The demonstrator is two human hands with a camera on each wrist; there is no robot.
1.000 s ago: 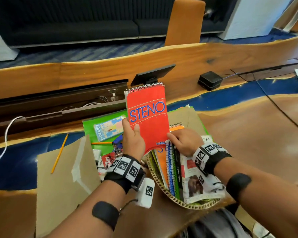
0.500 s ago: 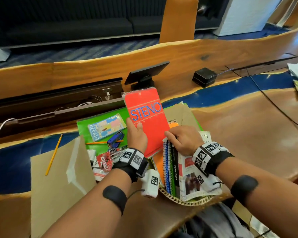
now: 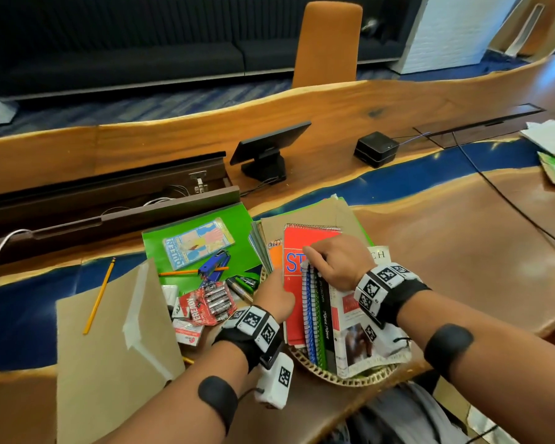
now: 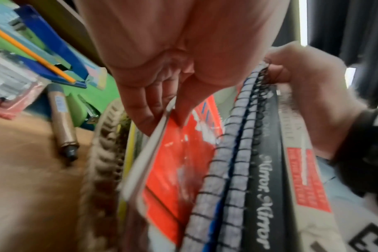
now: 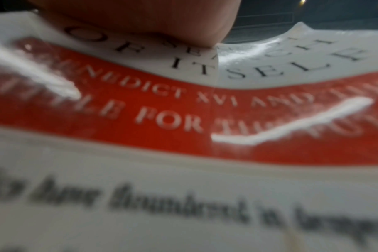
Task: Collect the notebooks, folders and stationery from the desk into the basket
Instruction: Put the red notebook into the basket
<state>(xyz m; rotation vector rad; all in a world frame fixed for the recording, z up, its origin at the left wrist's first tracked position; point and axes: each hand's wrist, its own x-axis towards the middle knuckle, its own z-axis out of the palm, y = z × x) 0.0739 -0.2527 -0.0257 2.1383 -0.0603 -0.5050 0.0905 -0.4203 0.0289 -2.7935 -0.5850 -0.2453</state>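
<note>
The red STENO notebook (image 3: 293,299) stands in the woven basket (image 3: 343,376), left of several spiral notebooks (image 3: 314,315) and a white-and-red book (image 3: 350,318). My left hand (image 3: 279,296) pinches the notebook's left edge. The left wrist view shows the thumb and fingers (image 4: 145,110) on either side of the red notebook (image 4: 173,162), above the basket rim (image 4: 104,153). My right hand (image 3: 314,261) curls over the tops of the spiral notebooks (image 4: 237,153) and holds them to the right. The right wrist view shows only the book cover (image 5: 183,119), close and blurred.
Left of the basket lie a green folder (image 3: 193,225), a blue stapler (image 3: 213,262), a battery pack (image 3: 205,304), a marker (image 4: 63,122), a pencil (image 3: 98,296) and a brown envelope (image 3: 109,363). Behind stand a small screen (image 3: 266,149) and a black box (image 3: 377,149) with cables.
My left hand has brought the red STENO notebook down from upright above the desk into the basket. My right hand has stayed on the spiral notebooks.
</note>
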